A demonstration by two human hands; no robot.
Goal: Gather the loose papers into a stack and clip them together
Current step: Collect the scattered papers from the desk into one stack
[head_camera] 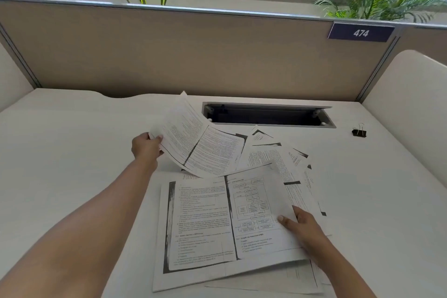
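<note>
Barely begun: left hand [147,146] pinched a lifted sheet [200,145], right hand [305,228] gripped the flowchart page [254,201]; binder clip [359,132] lay unused, upper right.

- A white photocopied sheet showing a two-page book spread [200,150] is raised off the pile at 11 o'clock, bowed, with its left edge pinched by the left hand [147,147].
- A larger white photocopied sheet with text and a flowchart [217,220] tops the pile, slightly skewed; the right hand [304,227] grips its right edge, thumb on top.
- More white printed sheets [278,159] fan out at 1 o'clock, overlapping, and others stick out underneath at 5 o'clock.
- A small black binder clip with wire handles [359,131] sits alone at 2 o'clock, well apart from the papers.
</note>
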